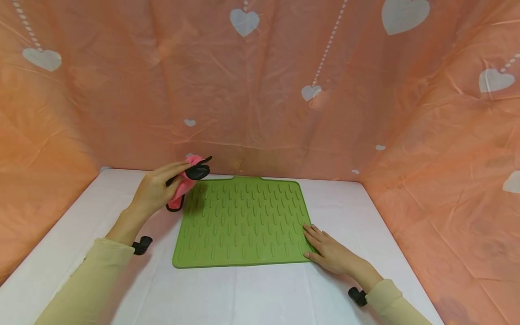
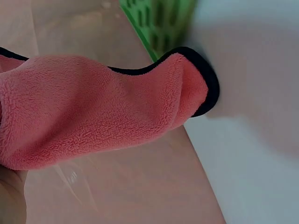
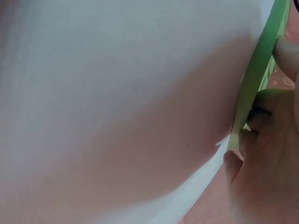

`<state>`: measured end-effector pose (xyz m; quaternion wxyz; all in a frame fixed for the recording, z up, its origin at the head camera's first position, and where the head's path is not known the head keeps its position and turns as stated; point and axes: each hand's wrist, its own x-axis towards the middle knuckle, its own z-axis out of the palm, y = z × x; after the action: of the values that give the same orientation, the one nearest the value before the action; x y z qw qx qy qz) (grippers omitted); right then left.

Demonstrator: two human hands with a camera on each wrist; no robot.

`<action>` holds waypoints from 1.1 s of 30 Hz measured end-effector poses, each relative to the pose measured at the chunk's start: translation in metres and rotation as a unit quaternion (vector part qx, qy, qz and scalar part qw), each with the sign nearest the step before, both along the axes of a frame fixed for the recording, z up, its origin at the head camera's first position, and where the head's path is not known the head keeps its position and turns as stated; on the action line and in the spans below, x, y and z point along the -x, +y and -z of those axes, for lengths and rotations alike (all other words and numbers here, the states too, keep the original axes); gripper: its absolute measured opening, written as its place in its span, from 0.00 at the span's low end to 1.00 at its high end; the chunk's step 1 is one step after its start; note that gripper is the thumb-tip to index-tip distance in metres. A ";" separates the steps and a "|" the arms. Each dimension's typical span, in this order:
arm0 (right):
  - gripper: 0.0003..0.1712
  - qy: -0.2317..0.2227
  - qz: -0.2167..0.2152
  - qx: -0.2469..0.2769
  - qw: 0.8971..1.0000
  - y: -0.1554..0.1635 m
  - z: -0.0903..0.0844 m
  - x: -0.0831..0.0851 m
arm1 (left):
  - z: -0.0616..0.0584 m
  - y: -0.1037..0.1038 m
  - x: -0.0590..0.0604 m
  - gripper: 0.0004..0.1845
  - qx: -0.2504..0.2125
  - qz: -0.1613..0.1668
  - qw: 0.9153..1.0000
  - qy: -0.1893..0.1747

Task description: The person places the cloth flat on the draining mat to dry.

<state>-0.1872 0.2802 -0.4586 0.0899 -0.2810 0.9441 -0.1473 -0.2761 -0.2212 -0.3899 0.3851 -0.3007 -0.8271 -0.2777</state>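
Pink cloth (image 1: pixel 183 186) in left hand (image 1: pixel 156 189), above green mat (image 1: pixel 243 221) corner

pink cloth (image 2: pixel 98 112) cut off at left wrist view's left edge, right hand (image 3: pixel 266 154) cropped at frame edge

fleecy pink cloth (image 2: pixel 107 109), ribbed matt green mat (image 1: pixel 243 221)

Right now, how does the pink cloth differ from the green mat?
The pink cloth is fleecy with black edging; the green mat is smooth-looking with raised ridges. The cloth is small and bunched; the mat is much larger and spread flat. The cloth is held up in the left hand, while the mat lies on the white table with the right hand resting on its corner. Both look flexible.
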 end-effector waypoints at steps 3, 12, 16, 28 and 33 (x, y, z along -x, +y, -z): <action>0.41 -0.004 0.001 0.000 1.000 0.000 0.000 0.000 | -0.001 0.018 0.003 0.24 -0.001 0.026 1.000 0.007; 0.40 -0.006 0.000 0.003 1.000 -0.001 0.000 0.000 | 0.007 0.077 0.007 0.22 0.029 0.095 0.995 -0.012; 0.40 -0.010 0.001 0.006 1.000 -0.001 0.001 0.000 | 0.011 0.102 0.007 0.21 0.050 0.126 0.991 -0.019; 0.40 -0.021 0.006 0.007 1.000 0.000 0.001 0.001 | 0.042 0.148 -0.002 0.18 0.226 0.165 0.958 -0.060; 0.41 -0.024 0.007 0.006 1.000 0.001 0.001 0.001 | 0.054 0.153 -0.005 0.16 0.271 0.172 0.943 -0.084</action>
<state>-0.1883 0.2809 -0.4600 0.1093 -0.2710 0.9429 -0.1600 -0.2713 -0.0682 -0.4435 0.1646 -0.5073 -0.8359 -0.1295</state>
